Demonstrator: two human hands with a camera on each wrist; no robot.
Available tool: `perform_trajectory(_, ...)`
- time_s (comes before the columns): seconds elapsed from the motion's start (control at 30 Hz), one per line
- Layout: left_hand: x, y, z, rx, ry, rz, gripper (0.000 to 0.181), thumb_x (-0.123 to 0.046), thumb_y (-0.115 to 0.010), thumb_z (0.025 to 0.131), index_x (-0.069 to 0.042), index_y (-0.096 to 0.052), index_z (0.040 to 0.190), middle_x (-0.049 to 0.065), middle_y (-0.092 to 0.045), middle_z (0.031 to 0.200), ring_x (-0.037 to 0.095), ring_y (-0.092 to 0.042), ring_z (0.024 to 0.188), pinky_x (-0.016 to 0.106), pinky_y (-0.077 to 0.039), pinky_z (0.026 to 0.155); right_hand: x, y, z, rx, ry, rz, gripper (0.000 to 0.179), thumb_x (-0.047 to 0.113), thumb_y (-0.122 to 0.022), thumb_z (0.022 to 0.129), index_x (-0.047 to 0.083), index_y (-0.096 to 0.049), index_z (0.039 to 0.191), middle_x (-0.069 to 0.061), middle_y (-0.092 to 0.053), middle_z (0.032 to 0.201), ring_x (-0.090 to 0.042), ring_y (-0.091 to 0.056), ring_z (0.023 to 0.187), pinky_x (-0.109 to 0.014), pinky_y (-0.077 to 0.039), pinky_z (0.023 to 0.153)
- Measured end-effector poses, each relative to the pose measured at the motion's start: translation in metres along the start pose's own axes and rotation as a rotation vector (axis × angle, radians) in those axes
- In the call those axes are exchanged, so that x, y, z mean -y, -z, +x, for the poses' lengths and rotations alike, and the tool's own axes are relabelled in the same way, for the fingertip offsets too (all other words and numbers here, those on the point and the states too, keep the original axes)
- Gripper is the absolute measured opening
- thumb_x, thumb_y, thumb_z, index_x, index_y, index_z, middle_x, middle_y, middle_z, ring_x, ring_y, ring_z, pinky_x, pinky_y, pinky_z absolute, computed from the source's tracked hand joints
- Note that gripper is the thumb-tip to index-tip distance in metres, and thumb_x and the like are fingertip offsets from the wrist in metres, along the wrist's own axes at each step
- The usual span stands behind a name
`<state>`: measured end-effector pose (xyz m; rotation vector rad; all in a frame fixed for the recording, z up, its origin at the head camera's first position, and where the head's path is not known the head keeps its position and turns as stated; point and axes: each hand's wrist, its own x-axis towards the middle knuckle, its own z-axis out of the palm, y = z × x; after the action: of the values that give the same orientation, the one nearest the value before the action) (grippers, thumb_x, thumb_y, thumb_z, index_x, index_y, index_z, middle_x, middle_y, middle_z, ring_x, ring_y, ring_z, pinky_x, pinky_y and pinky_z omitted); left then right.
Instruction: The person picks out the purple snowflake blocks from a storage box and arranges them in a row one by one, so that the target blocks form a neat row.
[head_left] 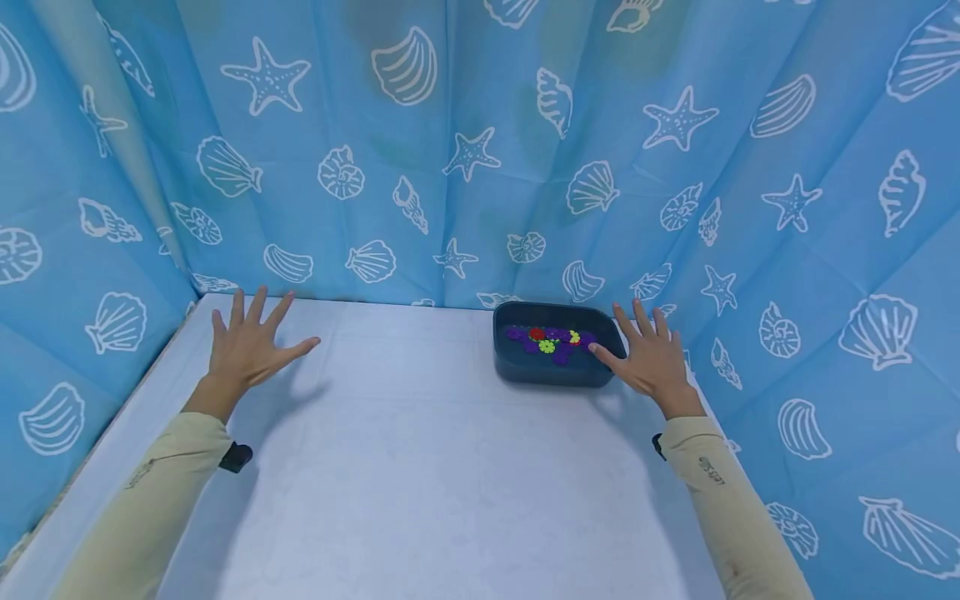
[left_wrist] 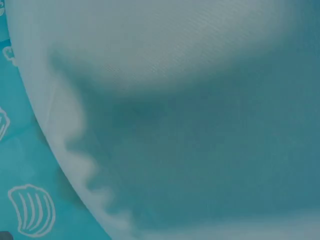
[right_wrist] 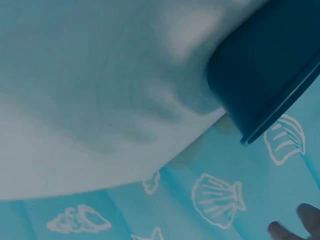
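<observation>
My left hand (head_left: 250, 348) is spread wide over the far left of the table, fingers straight, holding nothing. On the other side my right hand (head_left: 647, 358) is spread the same way at the right end of a dark blue bin (head_left: 551, 372), its thumb overlapping the bin's rim in the head view. Inside the bin lie several small flower-shaped pieces, purple, with a red piece (head_left: 537, 333) and a yellow-green piece (head_left: 547, 347) among them. In the right wrist view the bin's outer wall (right_wrist: 260, 65) shows, with two fingertips (right_wrist: 308, 217) at the lower right corner. Only the hand's shadow appears in the left wrist view.
A white-covered table (head_left: 420, 467) stretches out in front. Blue curtains (head_left: 465, 117) with white shell and starfish prints enclose it at the back, left and right. The bin stands at the table's back edge, right of the middle.
</observation>
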<state>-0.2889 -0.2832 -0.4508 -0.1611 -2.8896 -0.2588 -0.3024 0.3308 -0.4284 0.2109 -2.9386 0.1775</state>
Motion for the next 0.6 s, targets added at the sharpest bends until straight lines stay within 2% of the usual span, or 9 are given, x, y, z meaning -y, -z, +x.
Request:
perform_trajectory(0.1,-0.004,0.002,-0.001,-0.009,0.014,-0.055,0.075,-0.057,-0.050,0.092,-0.008,-0.039,0.147,0.028,-0.034,0.148,0.051,-0.030,0.135,0.071,-0.026,0.103,-0.002,-0.002,0.006,-0.033,-0.077,0.147,0.078,0.061,-0.038,0.096,0.012,-0.022,0.156,-0.022,-0.021,0.158,-0.049,-0.022,0.140,-0.068,-0.020,0.108)
perform_trajectory(0.17,-0.010,0.003,-0.001,-0.008,0.018,-0.087,0.059,-0.045,-0.051,0.096,-0.003,-0.049,0.137,0.028,-0.047,0.135,0.047,-0.048,0.119,0.065,-0.041,0.095,-0.005,-0.002,0.011,-0.054,-0.174,0.303,0.067,0.049,-0.037,0.101,0.005,-0.032,0.151,-0.025,-0.034,0.150,-0.047,-0.033,0.135,-0.063,-0.030,0.107)
perform_trajectory(0.23,-0.016,0.003,-0.001,-0.008,0.026,-0.109,0.047,-0.035,-0.052,0.097,0.000,-0.055,0.127,0.026,-0.056,0.122,0.043,-0.059,0.100,0.060,-0.050,0.083,-0.010,-0.003,0.017,-0.043,-0.289,0.488,0.057,0.039,-0.035,0.104,-0.001,-0.040,0.145,-0.027,-0.045,0.140,-0.045,-0.044,0.127,-0.058,-0.039,0.103)
perform_trajectory(0.3,-0.020,0.002,0.000,-0.007,0.025,-0.115,0.041,-0.031,-0.053,0.097,0.000,-0.057,0.123,0.024,-0.062,0.113,0.040,-0.062,0.090,0.056,-0.052,0.077,-0.015,-0.003,0.023,0.004,-0.393,0.644,0.052,0.032,-0.032,0.105,-0.005,-0.044,0.140,-0.028,-0.049,0.134,-0.043,-0.050,0.120,-0.053,-0.047,0.097)
perform_trajectory(0.4,-0.024,-0.002,-0.001,-0.002,0.037,-0.126,0.038,-0.029,-0.054,0.096,-0.001,-0.057,0.122,0.023,-0.064,0.110,0.039,-0.063,0.087,0.054,-0.052,0.075,-0.024,-0.004,0.032,0.121,-0.539,0.830,0.053,0.032,-0.027,0.106,-0.005,-0.043,0.140,-0.027,-0.048,0.136,-0.041,-0.050,0.119,-0.048,-0.049,0.097)
perform_trajectory(0.47,-0.025,-0.004,-0.002,0.005,0.045,-0.129,0.038,-0.029,-0.053,0.097,-0.001,-0.057,0.122,0.023,-0.064,0.109,0.038,-0.063,0.087,0.053,-0.052,0.074,-0.029,-0.005,0.037,0.183,-0.613,0.910,0.054,0.033,-0.026,0.106,-0.004,-0.041,0.142,-0.026,-0.045,0.139,-0.039,-0.049,0.122,-0.045,-0.049,0.098)
perform_trajectory(0.6,-0.025,-0.008,-0.004,0.027,0.057,-0.132,0.038,-0.030,-0.053,0.097,-0.002,-0.057,0.123,0.023,-0.065,0.108,0.036,-0.063,0.084,0.051,-0.053,0.073,-0.032,-0.006,0.044,0.248,-0.752,0.974,0.053,0.036,-0.030,0.105,-0.001,-0.042,0.142,-0.023,-0.045,0.139,-0.033,-0.053,0.113,-0.039,-0.052,0.092)
